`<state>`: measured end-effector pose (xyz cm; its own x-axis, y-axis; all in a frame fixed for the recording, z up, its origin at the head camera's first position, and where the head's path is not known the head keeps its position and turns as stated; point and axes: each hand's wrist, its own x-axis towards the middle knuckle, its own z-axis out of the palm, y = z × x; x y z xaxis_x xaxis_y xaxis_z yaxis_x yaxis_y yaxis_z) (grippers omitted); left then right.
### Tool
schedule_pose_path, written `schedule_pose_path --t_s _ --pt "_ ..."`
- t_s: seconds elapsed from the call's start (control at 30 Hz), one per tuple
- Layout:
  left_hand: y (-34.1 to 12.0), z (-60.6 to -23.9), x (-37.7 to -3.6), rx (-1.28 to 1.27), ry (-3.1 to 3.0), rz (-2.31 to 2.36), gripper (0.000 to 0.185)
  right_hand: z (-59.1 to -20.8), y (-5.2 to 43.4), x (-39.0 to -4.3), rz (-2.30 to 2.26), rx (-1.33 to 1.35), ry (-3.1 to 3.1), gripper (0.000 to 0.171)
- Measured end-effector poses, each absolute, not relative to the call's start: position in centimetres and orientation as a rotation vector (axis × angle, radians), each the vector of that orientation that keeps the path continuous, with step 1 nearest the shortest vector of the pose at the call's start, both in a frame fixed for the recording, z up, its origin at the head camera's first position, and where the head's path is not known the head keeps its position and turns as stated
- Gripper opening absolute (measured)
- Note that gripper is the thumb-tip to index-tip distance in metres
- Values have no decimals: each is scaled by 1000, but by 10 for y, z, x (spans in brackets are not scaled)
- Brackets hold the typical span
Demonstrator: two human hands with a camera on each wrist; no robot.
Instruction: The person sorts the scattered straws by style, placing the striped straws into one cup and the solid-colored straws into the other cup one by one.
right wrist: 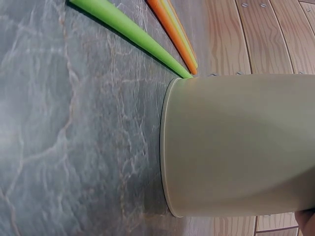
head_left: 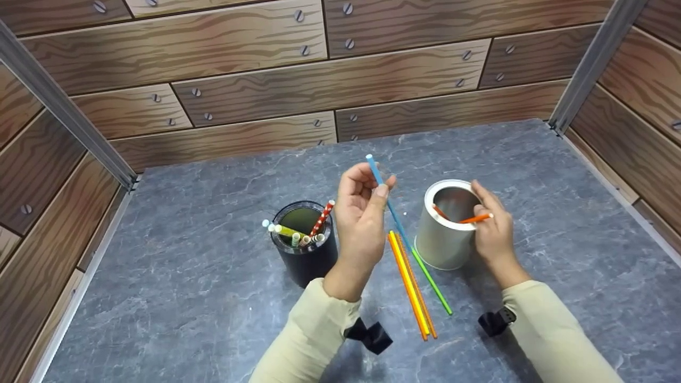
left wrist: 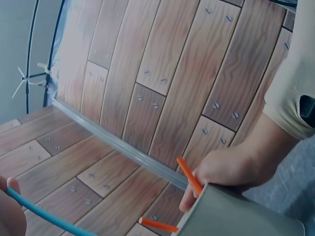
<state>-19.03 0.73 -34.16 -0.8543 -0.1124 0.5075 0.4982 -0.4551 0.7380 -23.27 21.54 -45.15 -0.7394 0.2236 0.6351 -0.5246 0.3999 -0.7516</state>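
Cream sleeves sit lowest in the head view, each with a black strap at the wrist. From the left one the left hand rises above the bench, its grip clamped on a blue straw pinched between thumb and fingertips; the straw slants up and away, its upper end above the hand and its lower part running down toward the bench. Just right of it, the right hand holds the rim of a silver cup standing on the bench, fingers curled over the edge and pinching an orange straw that pokes out across the rim. A second orange piece leans inside the cup.

Between the two hands, orange and yellow straws lie side by side on the bench, and a green straw lies beside them with its end reaching the foot of the cup. Left of the left hand stands a black cup holding several patterned straws. Wood-plank walls close in the bench on three sides.
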Motion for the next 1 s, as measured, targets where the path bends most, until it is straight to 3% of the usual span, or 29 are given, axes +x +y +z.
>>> schedule_pose_path --t_s 0.4,1.0 --pt "11 -334 -185 -513 -1153 -2236 24 -452 216 -233 1386 232 -2002 38" --pt "36 -369 -202 -587 -1149 -2082 24 -452 215 -232 1395 219 -1978 37"
